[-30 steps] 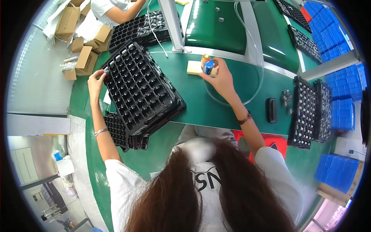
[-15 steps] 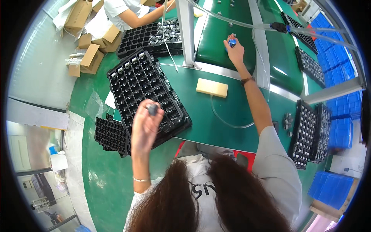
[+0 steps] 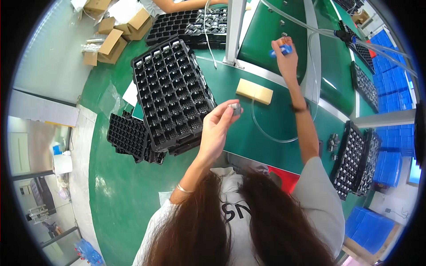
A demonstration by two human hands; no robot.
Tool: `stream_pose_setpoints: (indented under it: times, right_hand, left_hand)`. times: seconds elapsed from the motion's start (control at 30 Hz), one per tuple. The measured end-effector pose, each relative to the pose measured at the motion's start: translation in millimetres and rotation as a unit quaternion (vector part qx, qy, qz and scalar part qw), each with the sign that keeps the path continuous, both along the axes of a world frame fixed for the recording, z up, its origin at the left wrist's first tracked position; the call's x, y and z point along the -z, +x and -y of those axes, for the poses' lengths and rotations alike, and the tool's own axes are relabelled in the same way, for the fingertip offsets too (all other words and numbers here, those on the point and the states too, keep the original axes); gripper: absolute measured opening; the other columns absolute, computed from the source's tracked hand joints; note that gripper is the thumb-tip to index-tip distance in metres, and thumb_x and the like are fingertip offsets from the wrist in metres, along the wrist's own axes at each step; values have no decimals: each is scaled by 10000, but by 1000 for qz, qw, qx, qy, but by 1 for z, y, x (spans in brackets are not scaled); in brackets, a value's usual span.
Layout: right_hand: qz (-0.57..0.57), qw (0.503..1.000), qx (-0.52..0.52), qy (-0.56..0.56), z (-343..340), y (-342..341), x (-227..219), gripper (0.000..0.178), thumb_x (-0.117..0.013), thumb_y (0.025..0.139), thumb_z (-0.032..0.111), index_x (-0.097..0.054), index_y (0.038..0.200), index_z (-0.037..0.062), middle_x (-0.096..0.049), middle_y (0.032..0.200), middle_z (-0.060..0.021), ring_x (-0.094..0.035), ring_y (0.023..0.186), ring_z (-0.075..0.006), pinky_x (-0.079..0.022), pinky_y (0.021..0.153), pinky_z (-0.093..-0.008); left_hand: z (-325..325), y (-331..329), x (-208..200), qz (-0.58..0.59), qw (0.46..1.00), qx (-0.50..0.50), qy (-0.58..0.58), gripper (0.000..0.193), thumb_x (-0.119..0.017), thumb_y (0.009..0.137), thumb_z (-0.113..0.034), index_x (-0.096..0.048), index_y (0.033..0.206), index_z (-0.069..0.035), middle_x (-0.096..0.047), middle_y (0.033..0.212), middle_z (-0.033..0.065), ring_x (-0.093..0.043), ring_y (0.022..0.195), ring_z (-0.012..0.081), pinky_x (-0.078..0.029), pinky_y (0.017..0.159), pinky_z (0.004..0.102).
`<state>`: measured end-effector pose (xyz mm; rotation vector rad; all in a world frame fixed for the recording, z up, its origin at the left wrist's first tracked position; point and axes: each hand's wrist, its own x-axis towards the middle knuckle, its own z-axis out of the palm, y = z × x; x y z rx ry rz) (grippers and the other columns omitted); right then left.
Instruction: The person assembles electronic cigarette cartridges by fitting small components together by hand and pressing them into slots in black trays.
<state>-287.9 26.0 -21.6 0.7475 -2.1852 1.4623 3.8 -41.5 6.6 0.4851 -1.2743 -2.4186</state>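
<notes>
- Fingers (image 3: 220, 107) of the left hand (image 3: 214, 133) are pinching a small grey part (image 3: 235, 107) against the thumb, holding it above the green table (image 3: 242, 141), just beside the large black tray (image 3: 200, 72).
- The right hand (image 3: 288, 64) is reaching out over a long green surface (image 3: 262, 26), its fingers curling around a small blue object (image 3: 285, 49) with an orange top, perhaps a bottle; the grip is partly hiding it.
- The large black tray is lying at a slant, a few pale pieces (image 3: 156, 52) sitting in its far row.
- A yellow sponge (image 3: 254, 91) is resting on the table between the hands, a clear tube (image 3: 261, 127) curving near it.
- Farther right, loose grey parts (image 3: 333, 142) are lying beside two black trays (image 3: 348, 159).
- Beyond the large tray, another black tray (image 3: 168, 30) is holding many grey pieces (image 3: 208, 22), and a co-worker's forearm (image 3: 191, 5) is extending past it.
</notes>
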Motion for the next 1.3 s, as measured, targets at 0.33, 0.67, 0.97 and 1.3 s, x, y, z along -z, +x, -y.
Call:
stream_pose_setpoints:
  times: [0.33,0.67,0.97,1.3]
  right_hand:
    - [350,860,-351,-123,-54,190,-37,268,-565,851,217,-563,1001,-5,-592,902,-40,-559,801,-89,-445,702,-231]
    - [358,856,-318,-195,-66,207,-35,309,-537,873,253,-551,1027,-14,-596,912,-58,-569,798,-93,-457,693,-228]
    - [351,866,-313,-168,-70,214,-35,283,-529,875,232,-548,1028,-5,-596,895,-55,-568,794,-88,-458,684,-222]
    - [367,855,-332,-154,-72,215,-28,250,-537,869,201,-543,1036,14,-585,921,-40,-559,802,-87,-453,702,-229]
  left_hand:
    - [-20,7,-2,-13,996,-10,-90,341,-583,873,-69,-541,1206,-6,-553,1005,30,-536,904,76,-430,816,212]
    - [-26,16,-12,6,994,8,-109,392,-635,837,-71,-534,1210,-5,-616,933,40,-571,841,76,-459,777,205]
    - [-28,20,-10,17,996,10,-88,382,-643,823,-43,-545,1190,-4,-611,918,36,-573,838,73,-468,785,204]
    - [-30,19,-9,20,996,-11,-81,366,-646,812,-17,-552,1165,5,-609,911,35,-585,837,79,-479,768,206]
